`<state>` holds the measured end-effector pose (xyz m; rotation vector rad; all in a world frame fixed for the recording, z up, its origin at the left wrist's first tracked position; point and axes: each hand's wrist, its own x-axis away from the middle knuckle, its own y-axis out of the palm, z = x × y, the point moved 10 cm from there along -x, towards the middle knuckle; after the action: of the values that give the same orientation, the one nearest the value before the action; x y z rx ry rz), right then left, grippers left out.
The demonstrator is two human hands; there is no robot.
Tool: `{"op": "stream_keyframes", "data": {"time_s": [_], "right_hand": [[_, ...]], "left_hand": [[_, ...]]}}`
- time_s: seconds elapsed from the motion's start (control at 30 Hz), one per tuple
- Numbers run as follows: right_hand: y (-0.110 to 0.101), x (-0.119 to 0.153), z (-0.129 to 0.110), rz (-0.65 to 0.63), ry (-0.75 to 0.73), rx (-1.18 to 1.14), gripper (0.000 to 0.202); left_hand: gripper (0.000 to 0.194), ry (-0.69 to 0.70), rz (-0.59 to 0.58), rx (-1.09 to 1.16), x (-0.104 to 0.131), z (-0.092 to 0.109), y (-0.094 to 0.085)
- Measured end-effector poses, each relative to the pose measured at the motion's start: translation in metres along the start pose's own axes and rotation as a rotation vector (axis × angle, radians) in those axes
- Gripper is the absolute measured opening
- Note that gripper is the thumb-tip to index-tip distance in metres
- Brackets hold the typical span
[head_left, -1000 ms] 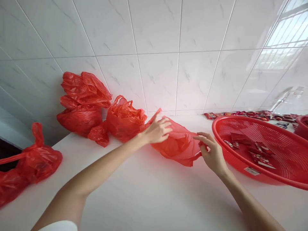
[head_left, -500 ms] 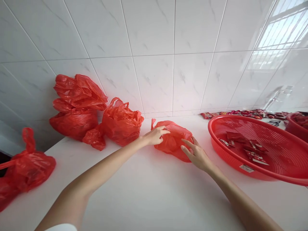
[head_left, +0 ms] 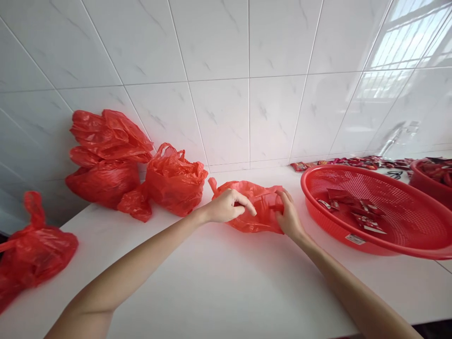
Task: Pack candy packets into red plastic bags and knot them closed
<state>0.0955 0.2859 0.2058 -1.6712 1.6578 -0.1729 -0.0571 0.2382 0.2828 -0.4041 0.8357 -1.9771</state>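
Observation:
A thin red plastic bag (head_left: 252,225) lies spread on the white table, its mouth facing up. Over the left part of that mouth is my left hand (head_left: 226,207), its index finger bent and apart from the thumb; the other fingers are mostly hidden. At the bag's right edge, my right hand (head_left: 292,221) has the plastic between fingers and thumb. Close by on the right stands a red perforated basket (head_left: 326,221), with several small red packets (head_left: 365,214) at its bottom.
Filled red bags (head_left: 176,183) stand left against the tiled wall (head_left: 219,117), some stacked (head_left: 106,174). A knotted red bag (head_left: 45,249) sits at the left edge. Behind the basket lie a row of packets (head_left: 353,162), black scissors (head_left: 394,174) and a clear bottle (head_left: 391,139). A second red basket (head_left: 423,181) is far right.
My left hand has moved over the bag's mouth, its fingers curling. My right hand has closed on the right edge, and the bag is spread wider. The view has shifted slightly right.

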Motion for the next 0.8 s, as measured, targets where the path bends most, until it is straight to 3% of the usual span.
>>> {"op": "stream_keyframes", "data": {"time_s": [0.1,0.17,0.3,0.4,0.53,0.63,0.7,0.8], "right_hand": [[-0.014,-0.001,-0.004,0.055,0.041,-0.163,0.047],[-0.015,0.000,-0.014,-0.010,0.039,-0.134,0.041],[-0.004,0.012,-0.036,-0.269,0.030,0.303,0.029],[-0.003,0.019,-0.039,-0.374,0.079,0.668,0.032],[-0.009,0.022,-0.035,-0.420,0.171,0.858,0.027],[-0.012,0.026,-0.028,-0.513,0.215,0.906,0.042],[-0.013,0.031,-0.024,-0.604,0.217,0.899,0.049],[-0.013,0.041,-0.023,-0.753,0.163,0.823,0.044]], "left_hand": [[0.046,-0.005,0.023,-0.276,0.010,-0.004,-0.007],[0.047,-0.029,0.042,-0.474,0.014,-0.008,-0.011],[0.039,-0.229,-0.062,-0.770,0.020,-0.030,-0.011],[0.031,-0.358,-0.136,-0.893,0.023,-0.043,-0.013],[0.033,-0.388,-0.131,-0.916,0.020,-0.049,-0.014],[0.019,-0.359,-0.159,-0.894,0.019,-0.046,-0.009],[0.040,-0.328,-0.234,-0.860,0.022,-0.042,-0.001],[0.082,-0.353,-0.372,-0.783,0.033,-0.039,0.007]]}}
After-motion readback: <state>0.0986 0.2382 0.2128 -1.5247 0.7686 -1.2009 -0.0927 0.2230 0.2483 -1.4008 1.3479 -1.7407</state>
